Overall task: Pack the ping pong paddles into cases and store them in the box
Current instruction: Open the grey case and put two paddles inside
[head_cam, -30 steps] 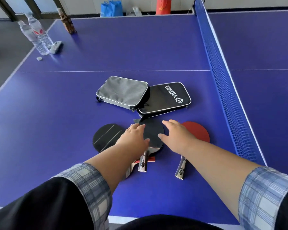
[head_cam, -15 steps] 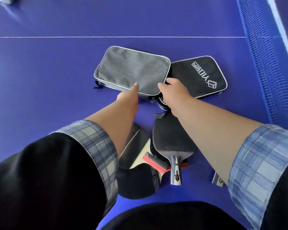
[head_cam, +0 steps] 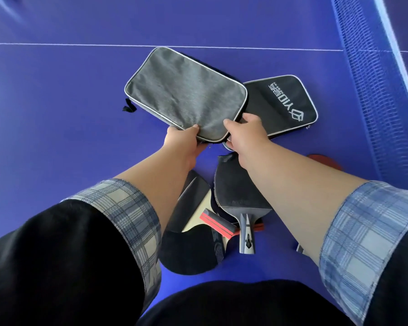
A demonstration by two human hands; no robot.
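Observation:
A grey rectangular paddle case (head_cam: pixel 184 92) is tilted up off the blue table, overlapping a black case with white lettering (head_cam: pixel 283 102). My left hand (head_cam: pixel 183 143) grips the grey case's near edge. My right hand (head_cam: pixel 244 130) holds its near right corner. Below my wrists lie several paddles: a black-faced one with a grey handle (head_cam: pixel 239 191), a black one partly under my left forearm (head_cam: pixel 189 203), a dark one nearest me (head_cam: pixel 186 252), and a red one (head_cam: pixel 325 161) mostly hidden by my right arm.
The blue net (head_cam: pixel 372 90) runs along the right side of the table (head_cam: pixel 57 114). A white line (head_cam: pixel 68 44) crosses the table beyond the cases. No box is in view.
My hands left the paddles, reached forward to the grey case and took hold of its near edge; the case has lifted and tilted. The camera has moved closer and lower.

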